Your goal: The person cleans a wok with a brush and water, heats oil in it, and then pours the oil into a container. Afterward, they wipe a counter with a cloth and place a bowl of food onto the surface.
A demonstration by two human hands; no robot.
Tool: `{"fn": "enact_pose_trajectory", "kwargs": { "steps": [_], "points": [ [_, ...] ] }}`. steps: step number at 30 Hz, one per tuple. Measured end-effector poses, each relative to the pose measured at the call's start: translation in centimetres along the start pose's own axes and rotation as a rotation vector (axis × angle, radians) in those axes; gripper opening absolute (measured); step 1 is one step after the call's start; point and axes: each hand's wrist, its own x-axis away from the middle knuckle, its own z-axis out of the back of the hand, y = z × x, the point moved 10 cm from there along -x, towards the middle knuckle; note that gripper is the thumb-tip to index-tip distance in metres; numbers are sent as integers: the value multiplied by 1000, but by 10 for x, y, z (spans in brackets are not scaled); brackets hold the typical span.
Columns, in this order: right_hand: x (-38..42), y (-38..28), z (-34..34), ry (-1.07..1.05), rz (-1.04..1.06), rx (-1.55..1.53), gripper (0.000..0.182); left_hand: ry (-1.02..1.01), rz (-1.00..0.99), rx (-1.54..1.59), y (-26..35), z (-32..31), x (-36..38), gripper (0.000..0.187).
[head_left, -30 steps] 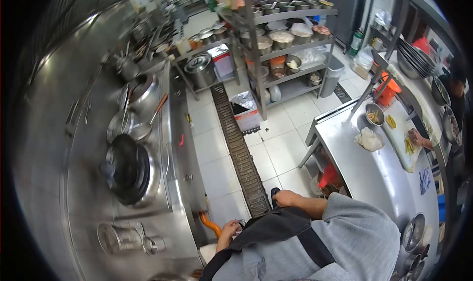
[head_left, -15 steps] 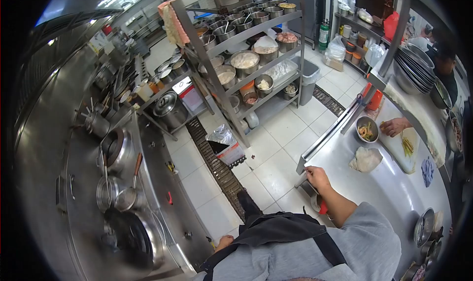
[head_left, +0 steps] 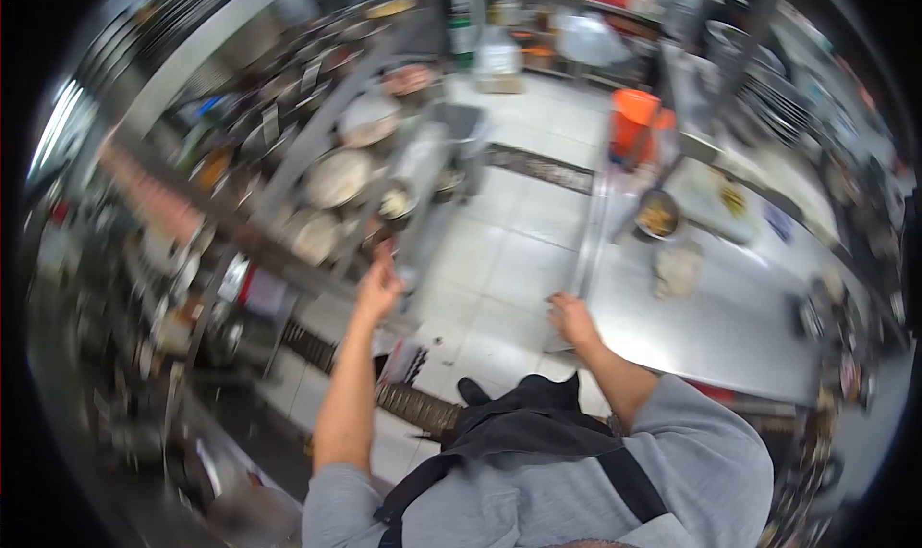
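My left hand (head_left: 380, 287) is raised at the near corner of the metal rack (head_left: 254, 243), its fingers stretched upward and apart. Nothing shows in it; blur hides whether it touches the rack. By the left edge of the steel table (head_left: 615, 335), my right hand (head_left: 573, 319) has its fingers loosely extended and holds nothing visible. Steel pots (head_left: 338, 177) with pale contents stand on the rack shelves, close beyond my left hand. On the table lie a crumpled pale cloth (head_left: 678, 267) and a metal bowl (head_left: 658, 214) of yellowish food.
White floor tiles (head_left: 477, 260) run between rack and table. A dark drain grate (head_left: 418, 407) crosses the floor near my feet. An orange bucket (head_left: 634, 123) is at the table's far end. A cutting board (head_left: 706, 197) with green-yellow food lies on the table.
The view has swung right and is blurred. My left hand has come up from low at my side to the rack. My right hand's fingers have loosened at the table edge.
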Motion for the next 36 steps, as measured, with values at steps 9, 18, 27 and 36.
{"fn": "enact_pose_trajectory", "kwargs": {
  "steps": [9, 18, 27, 36],
  "points": [
    [63, 29, 75, 58, -358, -226, 25, 10, -904, -205, 434, -194, -222, 63],
    [176, 89, 124, 268, -797, -324, 24, -387, -782, -470, 451, -338, -301, 50],
    [115, 79, 154, 459, -853, -489, 27, -284, -562, -409, 389, -331, -422, 42],
    [-65, 62, 240, 830, -620, -368, 50, -446, -576, -188, 395, -429, -530, 52]
  ]
}}
